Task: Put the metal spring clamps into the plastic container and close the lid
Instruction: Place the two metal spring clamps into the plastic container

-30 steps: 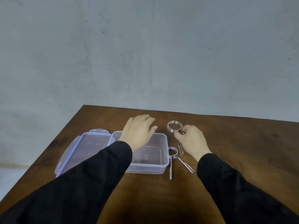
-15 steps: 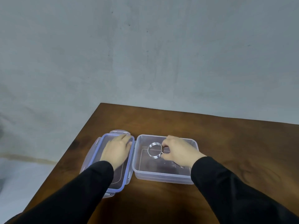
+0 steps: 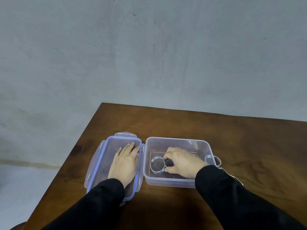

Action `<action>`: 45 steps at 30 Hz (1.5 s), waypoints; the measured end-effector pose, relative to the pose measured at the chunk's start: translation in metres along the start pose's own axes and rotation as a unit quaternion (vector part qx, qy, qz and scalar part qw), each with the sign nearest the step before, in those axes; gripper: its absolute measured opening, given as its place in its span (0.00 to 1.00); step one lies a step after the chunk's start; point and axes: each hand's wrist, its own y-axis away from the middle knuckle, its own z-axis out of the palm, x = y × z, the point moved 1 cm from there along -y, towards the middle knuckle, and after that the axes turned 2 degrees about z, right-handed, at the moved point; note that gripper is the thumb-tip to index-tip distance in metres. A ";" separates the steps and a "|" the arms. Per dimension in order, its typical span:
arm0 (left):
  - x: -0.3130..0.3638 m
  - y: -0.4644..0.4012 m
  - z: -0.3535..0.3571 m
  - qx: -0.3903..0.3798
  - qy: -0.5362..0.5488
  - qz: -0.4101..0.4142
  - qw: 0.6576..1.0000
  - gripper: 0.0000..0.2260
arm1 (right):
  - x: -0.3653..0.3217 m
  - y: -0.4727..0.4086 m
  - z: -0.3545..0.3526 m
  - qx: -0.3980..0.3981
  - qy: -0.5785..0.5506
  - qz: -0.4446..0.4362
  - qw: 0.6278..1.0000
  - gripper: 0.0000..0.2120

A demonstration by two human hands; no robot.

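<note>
Clamp (image 3: 157,164) lower in container (image 3: 177,181) now

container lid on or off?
Off. The lid lies flat on the table left of the open container, under the left hand.

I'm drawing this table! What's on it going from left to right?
Lid with the left hand flat on it → spring clamp pinched by the right hand inside the container → second clamp outside.
</note>
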 end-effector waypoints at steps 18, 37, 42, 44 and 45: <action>-0.003 -0.002 0.002 -0.008 0.012 -0.017 1.000 0.20 | 0.045 0.044 -0.057 0.293 -0.134 0.104 0.941 0.11; -0.006 -0.002 0.008 -0.018 -0.009 -0.019 1.000 0.20 | 0.114 0.125 0.011 0.000 -0.073 0.404 0.912 0.44; -0.006 -0.004 0.009 -0.022 -0.016 -0.019 0.999 0.20 | 0.116 0.125 0.018 0.050 -0.066 0.422 0.903 0.31; -0.006 -0.003 0.009 -0.018 -0.014 -0.023 0.999 0.20 | 0.118 0.126 0.021 0.075 -0.051 0.429 0.899 0.29; -0.006 -0.003 0.010 -0.017 -0.013 -0.023 1.000 0.19 | 0.118 0.126 0.023 0.086 -0.043 0.430 0.898 0.28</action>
